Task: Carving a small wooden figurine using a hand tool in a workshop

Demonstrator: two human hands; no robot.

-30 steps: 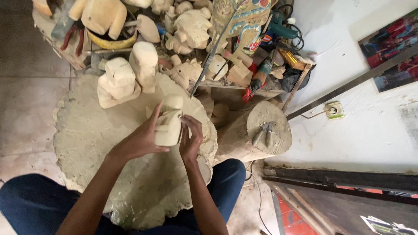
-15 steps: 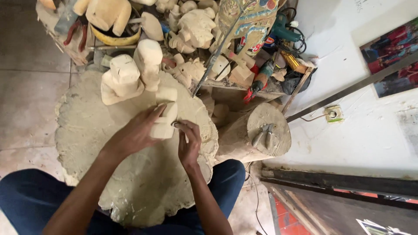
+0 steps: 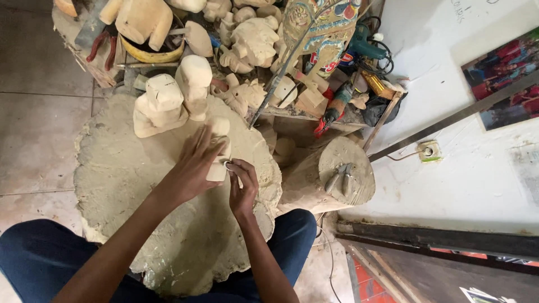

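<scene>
left grip [image 3: 193, 168] closed round wood carving [image 3: 218, 150] | long axis upright | right grip [image 3: 242, 182] pinches tool

Landmark: round wooden stump [image 3: 342, 174], pliers [image 3: 338, 178] lying on its top. Left of stump, large dusty work slab [image 3: 129, 185] bearing two pale carved blocks [image 3: 168, 101]. Above stump, painted figure [image 3: 323, 28] and teal drill [image 3: 365, 45]. Right of stump, wall socket [image 3: 429, 151].

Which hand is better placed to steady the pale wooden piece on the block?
Left. The left hand already wraps the pale wooden piece, fingers spread over it; the right hand only touches its lower edge.
</scene>
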